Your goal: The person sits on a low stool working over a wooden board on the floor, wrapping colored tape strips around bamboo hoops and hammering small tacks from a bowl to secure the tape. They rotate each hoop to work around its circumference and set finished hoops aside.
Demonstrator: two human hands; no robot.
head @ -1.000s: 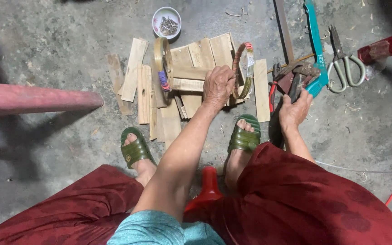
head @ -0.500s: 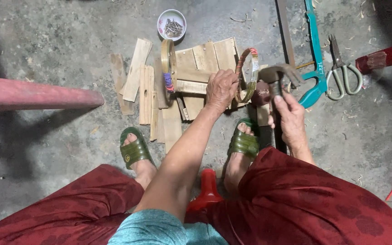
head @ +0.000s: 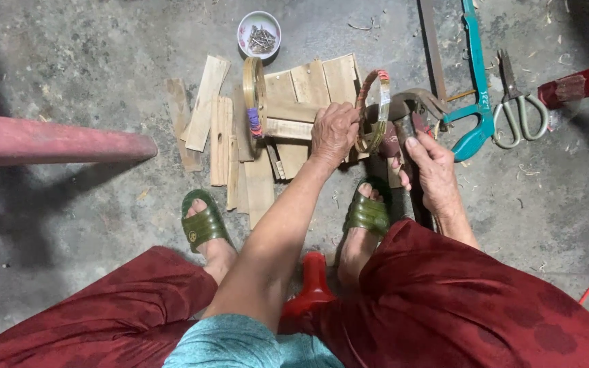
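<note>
Red pole point(head: 56, 140): lying across the floor at far left, well apart from the work.
Loose bamboo slats point(head: 206, 102): scattered flat on the concrete, untouched, left of the assembled part.
Small bowl point(head: 259, 33): above the slats, holding short nails.
Left bamboo ring point(head: 255, 95): standing on edge against the joined slats, bound with purple tape at one spot.
Joined slats point(head: 308, 88): laid side by side with a cross piece over them, between the two rings.
Left hand point(head: 334, 133): closed down on the joined slats and the rim of the right ring, pressing both in place.
Right bamboo ring point(head: 371, 109): upright on edge, wrapped in red and green at the top, just beside the hammer head.
Hammer point(head: 410, 109): head resting near the right ring, handle running back toward the knees.
Right hand point(head: 432, 170): wrapped around the hammer handle, thumb on top.
Teal saw point(head: 475, 102) and scissors point(head: 519, 109): lying idle at far right.
Progress: judged partway; several slats joined, both rings set, loose slats not yet added.
</note>
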